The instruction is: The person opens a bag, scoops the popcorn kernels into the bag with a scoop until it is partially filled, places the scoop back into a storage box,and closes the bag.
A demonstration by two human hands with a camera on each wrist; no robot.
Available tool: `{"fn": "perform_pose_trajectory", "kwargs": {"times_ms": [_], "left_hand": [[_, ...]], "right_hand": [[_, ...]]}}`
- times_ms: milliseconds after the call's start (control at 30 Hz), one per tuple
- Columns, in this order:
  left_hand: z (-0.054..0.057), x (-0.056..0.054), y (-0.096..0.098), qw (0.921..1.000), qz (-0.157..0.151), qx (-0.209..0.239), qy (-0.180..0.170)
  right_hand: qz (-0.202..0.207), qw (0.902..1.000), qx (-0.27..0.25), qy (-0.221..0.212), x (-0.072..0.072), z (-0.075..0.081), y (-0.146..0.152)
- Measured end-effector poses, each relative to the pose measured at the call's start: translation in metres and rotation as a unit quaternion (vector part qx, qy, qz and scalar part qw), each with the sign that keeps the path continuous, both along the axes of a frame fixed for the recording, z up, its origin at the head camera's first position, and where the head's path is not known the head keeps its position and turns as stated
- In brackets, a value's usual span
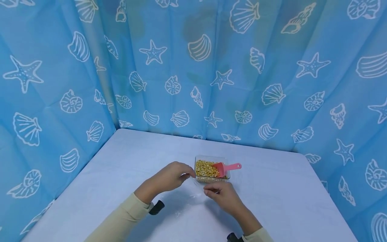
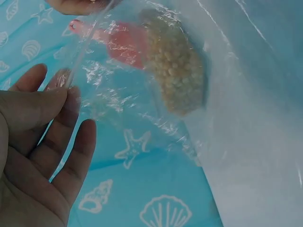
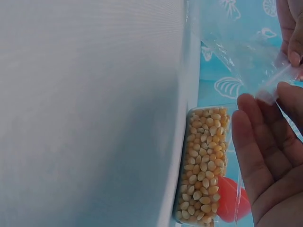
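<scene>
A clear plastic bag [image 2: 118, 101] hangs between the two hands, above the table. My left hand [image 1: 173, 175] pinches one end of its top edge between thumb and fingertips. At the other end, my right hand [image 1: 223, 196] pinches the edge the same way, as the right wrist view shows. Just beyond the hands stands a clear rectangular container [image 1: 212, 158] with yellow corn kernels [image 3: 203, 161]. A pink scoop [image 1: 221, 169] lies with its blade in the corn, its handle jutting over the right rim. Through the bag, the left wrist view shows the corn and scoop blurred.
A white cloth covers the table [image 1: 272, 188]. Behind it and at both sides hangs a blue curtain [image 1: 187, 77] printed with white shells and starfish. A dark wrist camera [image 1: 157, 207] sits on the left wrist.
</scene>
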State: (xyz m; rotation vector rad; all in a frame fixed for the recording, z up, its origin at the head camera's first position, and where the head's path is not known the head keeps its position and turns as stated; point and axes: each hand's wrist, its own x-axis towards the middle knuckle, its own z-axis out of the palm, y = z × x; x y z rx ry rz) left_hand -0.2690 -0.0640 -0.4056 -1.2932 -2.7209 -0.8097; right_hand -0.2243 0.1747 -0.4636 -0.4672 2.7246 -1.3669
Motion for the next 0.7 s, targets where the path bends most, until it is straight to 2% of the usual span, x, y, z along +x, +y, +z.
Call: {"fn": "perform_pose_trajectory", "kwargs": {"times_ms": [233, 333, 467, 567, 700], "left_hand": [[-0.001, 0.000, -0.002, 0.9982, 0.018, 0.037, 0.044], [-0.001, 0.000, -0.005, 0.9954, 0.043, 0.045, 0.072], [0.000, 0.003, -0.008, 0.9895, 0.086, 0.051, 0.105], [-0.004, 0.008, -0.010, 0.9880, 0.101, 0.050, 0.106], [-0.010, 0.012, -0.010, 0.9910, 0.106, 0.042, 0.071]], "right_hand": [[0.045, 0.9988, -0.016, -0.007, -0.003, -0.003, -0.001], [0.048, 0.9986, -0.018, -0.010, -0.004, -0.002, -0.004], [0.029, 0.9991, -0.026, -0.017, -0.005, 0.002, -0.008], [0.009, 0.9988, -0.042, -0.023, -0.005, 0.004, -0.011], [-0.013, 0.9979, -0.058, -0.026, -0.005, 0.007, -0.014]]}}
